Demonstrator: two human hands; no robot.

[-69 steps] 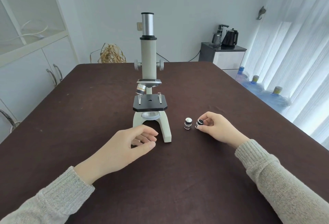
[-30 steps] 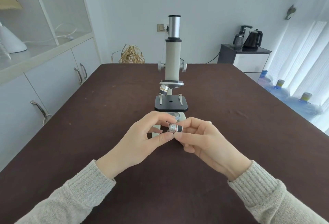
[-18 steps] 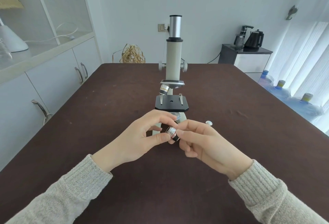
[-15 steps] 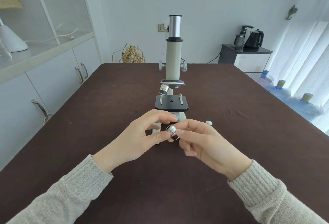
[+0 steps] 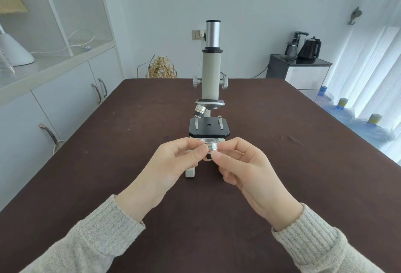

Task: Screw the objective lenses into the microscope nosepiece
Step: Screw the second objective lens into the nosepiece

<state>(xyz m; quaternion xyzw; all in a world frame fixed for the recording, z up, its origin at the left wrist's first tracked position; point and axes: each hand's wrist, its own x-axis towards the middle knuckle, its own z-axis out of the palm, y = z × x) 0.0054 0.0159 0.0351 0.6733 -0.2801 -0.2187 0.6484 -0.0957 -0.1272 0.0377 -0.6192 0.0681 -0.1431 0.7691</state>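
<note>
Plainly both hands, left (image 5: 173, 162) and right (image 5: 243, 164), pinch one lens (image 5: 211, 148) between fingertips, held above the worktop (image 5: 108, 142) before the microscope (image 5: 211, 73), probably to orient its thread (one lens already sits in the nosepiece (image 5: 209, 104)).

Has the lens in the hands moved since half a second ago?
Barely: the objective lens still sits just below the microscope stage, pinched between left hand and right hand, now turned upright.
</note>
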